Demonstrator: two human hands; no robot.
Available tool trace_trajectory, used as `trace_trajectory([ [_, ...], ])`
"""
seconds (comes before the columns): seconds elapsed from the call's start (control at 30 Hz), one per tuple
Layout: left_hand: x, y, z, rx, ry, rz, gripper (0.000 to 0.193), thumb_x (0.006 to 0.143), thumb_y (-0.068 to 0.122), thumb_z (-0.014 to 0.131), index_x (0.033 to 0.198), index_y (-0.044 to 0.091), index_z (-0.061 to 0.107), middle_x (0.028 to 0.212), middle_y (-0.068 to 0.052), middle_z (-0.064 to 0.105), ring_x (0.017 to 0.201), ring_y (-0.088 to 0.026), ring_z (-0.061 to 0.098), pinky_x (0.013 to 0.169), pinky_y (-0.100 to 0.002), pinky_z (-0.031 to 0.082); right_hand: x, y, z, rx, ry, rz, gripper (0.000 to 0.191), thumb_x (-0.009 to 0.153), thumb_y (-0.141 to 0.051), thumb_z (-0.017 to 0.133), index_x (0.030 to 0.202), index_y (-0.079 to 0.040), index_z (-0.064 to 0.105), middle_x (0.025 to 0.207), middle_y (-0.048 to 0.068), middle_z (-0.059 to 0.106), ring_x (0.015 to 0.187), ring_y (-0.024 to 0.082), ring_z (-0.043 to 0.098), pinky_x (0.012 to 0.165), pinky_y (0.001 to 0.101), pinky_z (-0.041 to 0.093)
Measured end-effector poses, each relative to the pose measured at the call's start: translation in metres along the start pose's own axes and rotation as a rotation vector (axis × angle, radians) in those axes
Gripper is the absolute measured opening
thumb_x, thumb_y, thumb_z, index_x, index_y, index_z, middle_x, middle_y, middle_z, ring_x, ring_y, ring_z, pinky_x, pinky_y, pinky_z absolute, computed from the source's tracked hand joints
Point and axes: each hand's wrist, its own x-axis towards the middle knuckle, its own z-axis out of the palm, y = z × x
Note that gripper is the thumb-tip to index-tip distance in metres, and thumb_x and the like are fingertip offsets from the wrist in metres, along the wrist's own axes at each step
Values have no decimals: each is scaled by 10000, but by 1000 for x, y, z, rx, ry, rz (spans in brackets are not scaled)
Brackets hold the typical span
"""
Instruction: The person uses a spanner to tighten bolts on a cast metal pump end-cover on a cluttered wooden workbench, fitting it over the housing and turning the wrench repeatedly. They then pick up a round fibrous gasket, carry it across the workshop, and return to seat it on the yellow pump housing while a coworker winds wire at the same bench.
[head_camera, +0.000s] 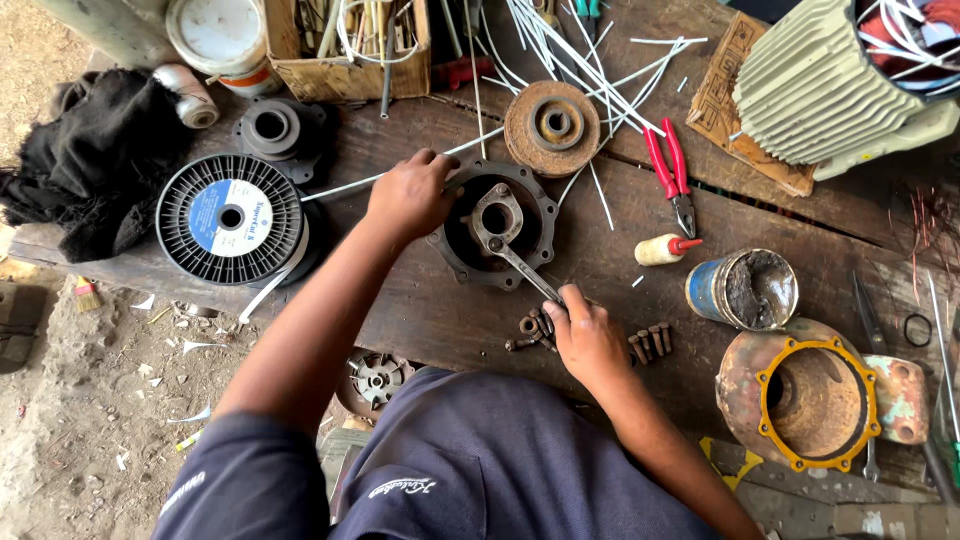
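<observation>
A black round motor end cover (455, 250) lies on the wooden bench (440, 320) in front of me, with a grey metal flange plate (497, 213) sitting in its middle. My left hand (410, 195) grips the cover's upper left rim and holds it down. My right hand (585, 335) is closed on the handle of a metal wrench (520, 268), whose head reaches up to the flange plate. Several bolts and nuts (530, 330) lie on the bench by my right hand.
A wire spool (230, 218) and black cloth (90, 150) lie left. A rusty pulley disc (552, 127), red pliers (672, 170), a small glue bottle (662, 249), a grease tin (745, 290), a rusty housing with a yellow gasket (815, 400) and a finned motor body (830, 85) lie right.
</observation>
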Motion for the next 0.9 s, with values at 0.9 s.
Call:
trace_trajectory([
  [0.9,-116,22,-13,-750,-727,-454,575,922,572,602,1166,81,775,885,-120,820,819,-253,795,762,-375,625,2,10,-18,-100,-21,120,309,1019,-408,556,992,-100,542,740,238,689,738,518,650,625,631,466],
])
